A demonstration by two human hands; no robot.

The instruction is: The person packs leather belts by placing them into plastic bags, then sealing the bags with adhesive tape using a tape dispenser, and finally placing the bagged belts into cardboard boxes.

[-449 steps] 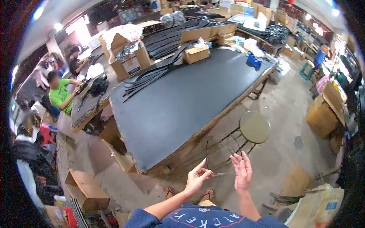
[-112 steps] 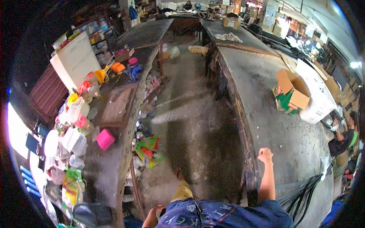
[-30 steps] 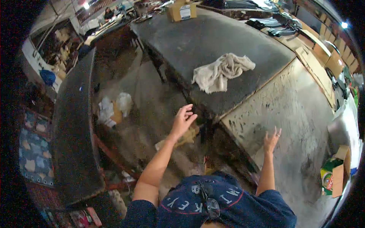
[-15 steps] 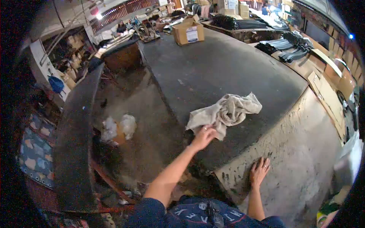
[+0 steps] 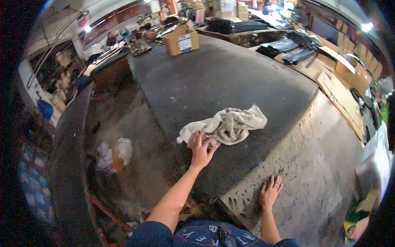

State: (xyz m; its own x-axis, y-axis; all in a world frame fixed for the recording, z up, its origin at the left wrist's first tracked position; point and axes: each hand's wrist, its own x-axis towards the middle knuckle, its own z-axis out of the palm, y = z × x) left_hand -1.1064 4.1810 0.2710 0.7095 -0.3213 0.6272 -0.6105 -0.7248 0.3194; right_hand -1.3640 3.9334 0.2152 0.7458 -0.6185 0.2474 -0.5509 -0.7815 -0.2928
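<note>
A crumpled beige cloth [image 5: 238,126] lies on the dark tabletop [image 5: 205,80], its middle bunched into a loose coil. My left hand [image 5: 200,153] rests on the near left edge of this cloth, fingers stretched out and thumb apart; a ring shows on one finger. Lying flat with spread fingers, my right hand [image 5: 270,192] touches the pale, scuffed board [image 5: 304,181] to the right of the dark top. It holds nothing.
An open cardboard box [image 5: 181,42] stands at the far end of the table. Bundles of dark strips [image 5: 294,47] lie back right beside flat cardboard [image 5: 339,103]. To the left, clear plastic bags [image 5: 119,152] sit below, and a dark ledge [image 5: 68,156] runs alongside.
My left hand has gone from bunched fingers at the cloth's near edge to outstretched fingers on top. The cloth's near corner is tucked in. My right hand stays on the board; the view shifted.
</note>
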